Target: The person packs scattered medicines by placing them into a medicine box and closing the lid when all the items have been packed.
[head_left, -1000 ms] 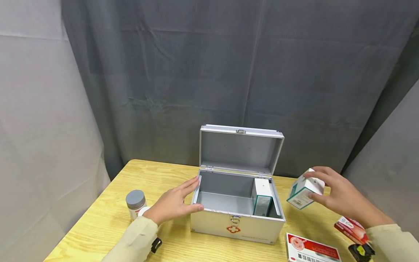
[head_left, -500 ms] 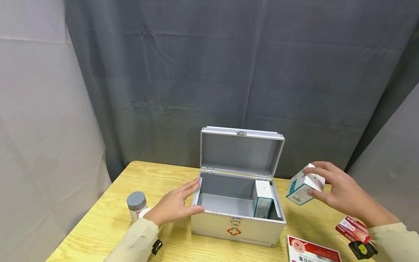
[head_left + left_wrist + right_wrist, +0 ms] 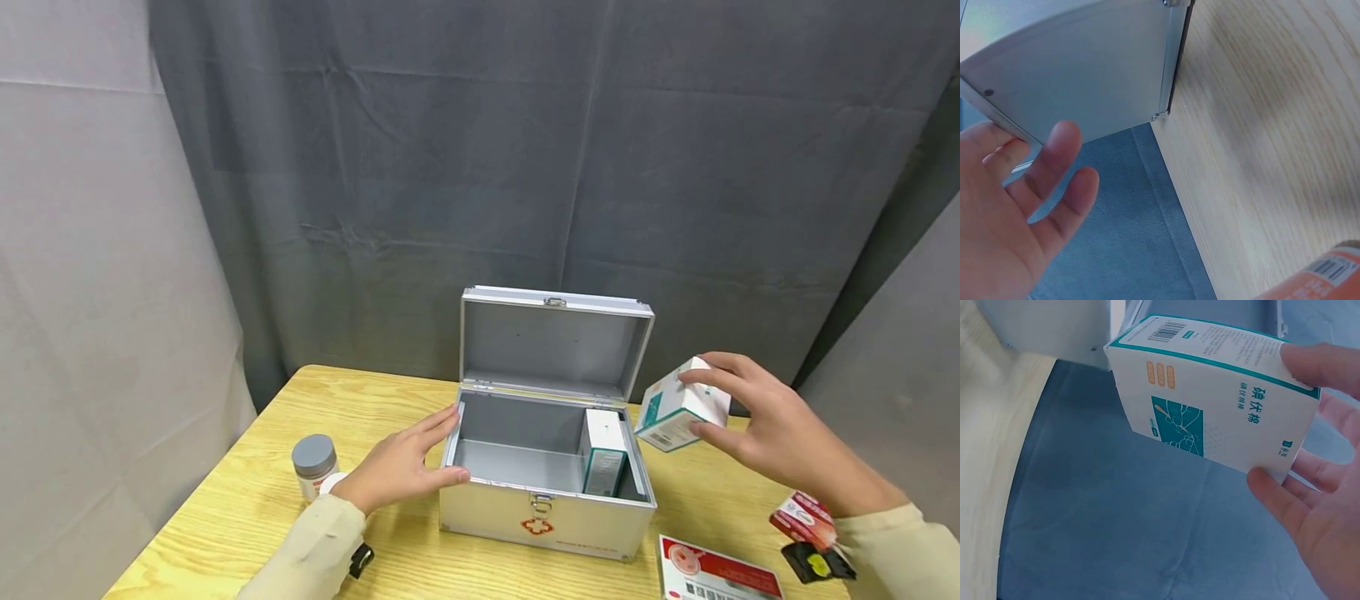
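A metal first-aid case (image 3: 547, 521) with its lid raised stands on the table. Inside, at its right end, a white and teal carton (image 3: 604, 450) stands upright. My right hand (image 3: 780, 425) pinches a similar white and teal medicine box (image 3: 682, 406), tilted, in the air just right of the case. In the right wrist view this box (image 3: 1210, 394) shows a teal picture and printed text, with thumb and fingers on its end. My left hand (image 3: 405, 465) rests with extended fingers at the case's left rim; the left wrist view shows its fingers (image 3: 1060, 150) beside the case wall (image 3: 1085, 75).
Left of the case stands a grey-capped bottle (image 3: 313, 467), with a white round lid (image 3: 331, 482) partly behind the left wrist. At the front right lie a red and white flat box (image 3: 716, 571) and a small red box (image 3: 804, 521). A grey curtain (image 3: 525, 167) hangs behind the table.
My right hand has lifted the medicine box and moved it left, closer to the case's right side. The left hand has stayed at the rim.
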Tool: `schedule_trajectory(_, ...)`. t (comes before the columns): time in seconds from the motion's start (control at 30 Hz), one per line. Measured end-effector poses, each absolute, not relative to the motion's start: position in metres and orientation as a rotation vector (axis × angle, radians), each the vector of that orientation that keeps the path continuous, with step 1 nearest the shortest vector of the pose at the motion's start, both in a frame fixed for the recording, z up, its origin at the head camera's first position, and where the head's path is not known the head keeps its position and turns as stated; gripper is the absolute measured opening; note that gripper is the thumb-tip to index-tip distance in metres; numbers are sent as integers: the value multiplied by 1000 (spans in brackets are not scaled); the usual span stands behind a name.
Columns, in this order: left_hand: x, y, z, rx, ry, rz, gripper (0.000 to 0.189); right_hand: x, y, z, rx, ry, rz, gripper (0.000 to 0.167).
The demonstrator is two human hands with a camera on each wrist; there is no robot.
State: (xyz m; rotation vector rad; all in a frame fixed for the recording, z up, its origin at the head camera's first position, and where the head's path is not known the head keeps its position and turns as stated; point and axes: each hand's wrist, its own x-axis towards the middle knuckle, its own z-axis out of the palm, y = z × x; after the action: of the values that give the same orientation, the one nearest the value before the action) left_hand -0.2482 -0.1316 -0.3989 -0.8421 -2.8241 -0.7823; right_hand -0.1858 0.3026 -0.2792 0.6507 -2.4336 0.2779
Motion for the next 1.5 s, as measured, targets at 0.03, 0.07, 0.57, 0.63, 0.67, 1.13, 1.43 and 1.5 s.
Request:
schedule_trajectory(0.03,-248,-132,-399,-843,-2824,-781,90,-186,300,-277,670,-2428,280,61)
schedule_trajectory(0.07,-248,-132,-399,-842,-2825,-782,89,-186,298,-276,690,-2423,285,61)
schedule_trajectory(0.57,-246,-131,-397,-835,-2827,-787,89,-184,255,-263,830,-2430,322,52)
schedule_trajectory(0.63,-246,-130,-397,-836,-2829,-787,89,-183,249,-265,841,-2454,328,52)
schedule_trajectory(0.67,-246,-129,-397,-836,-2830,-788,89,-183,246,-265,852,-2462,333,52)
schedule_trajectory(1.13,-246,-128,-397,-835,-2835,-790,89,-187,222,-274,956,-2494,368,51)
schedule_trajectory(1.43,-245,-129,-398,-836,-2835,-795,89,-190,211,-280,1034,-2519,328,47)
schedule_trajectory(1.5,-245,-129,-397,-833,-2835,-795,89,-191,210,-281,1037,-2533,323,47)
